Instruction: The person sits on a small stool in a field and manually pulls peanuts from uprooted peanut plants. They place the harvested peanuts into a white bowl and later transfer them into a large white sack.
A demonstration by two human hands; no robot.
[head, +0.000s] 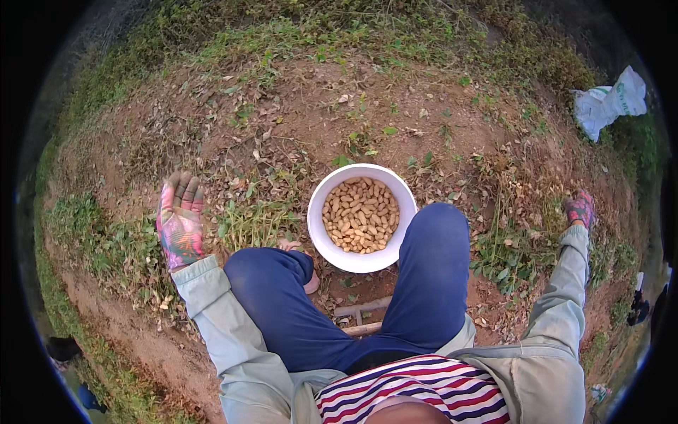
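Observation:
My left hand [181,220], in a colourful patterned glove, is held out palm up with its fingers extended and nothing in it. Far out on the other side is my right hand [580,208], in a similar glove, near dry peanut plants [529,185]; its fingers are too small and foreshortened to tell what they do. A white plastic bucket [318,233] stands between and just beyond my knees, partly filled with unshelled peanuts [361,214]. Uprooted green plants [257,225] lie between my left hand and the bucket.
Leafy plants with some pods [132,265] lie at the left, and more plants [503,259] at the right. A white woven sack [609,103] rests at the upper right. Beneath me is part of a wooden frame [363,328]. Bare soil [312,116] with dry leaves stretches ahead.

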